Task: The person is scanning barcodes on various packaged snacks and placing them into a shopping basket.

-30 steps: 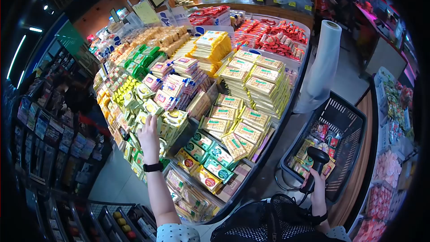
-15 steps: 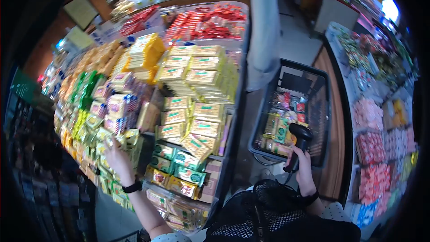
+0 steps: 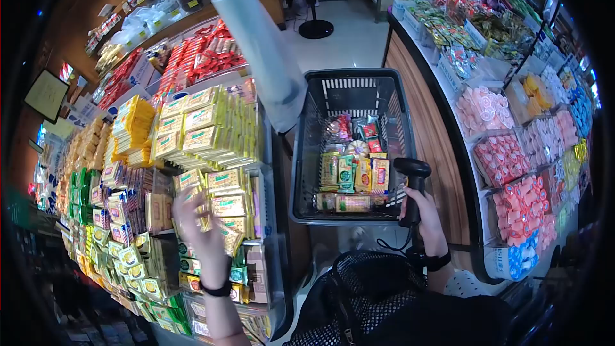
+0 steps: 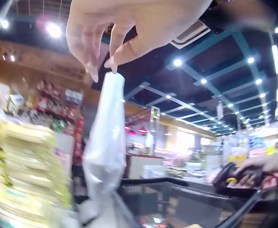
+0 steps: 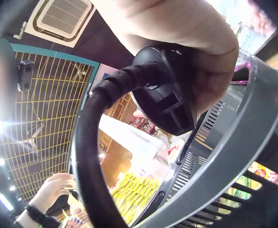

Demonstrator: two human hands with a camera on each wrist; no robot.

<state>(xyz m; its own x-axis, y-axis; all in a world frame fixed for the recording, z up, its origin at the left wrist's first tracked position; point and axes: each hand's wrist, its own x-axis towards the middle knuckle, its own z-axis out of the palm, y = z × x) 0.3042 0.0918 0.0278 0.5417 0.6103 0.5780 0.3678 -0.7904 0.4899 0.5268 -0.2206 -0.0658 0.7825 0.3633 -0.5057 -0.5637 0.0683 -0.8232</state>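
My left hand [image 3: 206, 238], blurred in the head view, is over the stacked biscuit packs [image 3: 229, 205] on the display stand. In the left wrist view its fingers [image 4: 89, 42] hang loosely downward, with nothing between them. My right hand [image 3: 428, 214] grips the handle of a corded black barcode scanner [image 3: 411, 168] by the near right corner of a black shopping basket [image 3: 352, 72]. In the right wrist view the scanner's thick cable [image 5: 89, 142] curves down from its handle. Several snack packs [image 3: 362, 174], green, yellow and cream, lie inside the basket.
A tall roll of clear plastic bags [image 3: 256, 45] stands between the stand and the basket. On the right, a wood-sided counter [image 3: 426, 134] holds pink and red wrapped sweets [image 3: 503, 160]. Red packs [image 3: 186, 64] fill the stand's far end.
The head view has swung right, bringing the basket to the middle. My left hand has moved from the green-and-yellow packs rightward to the cream biscuit packs. The right hand keeps gripping the scanner.
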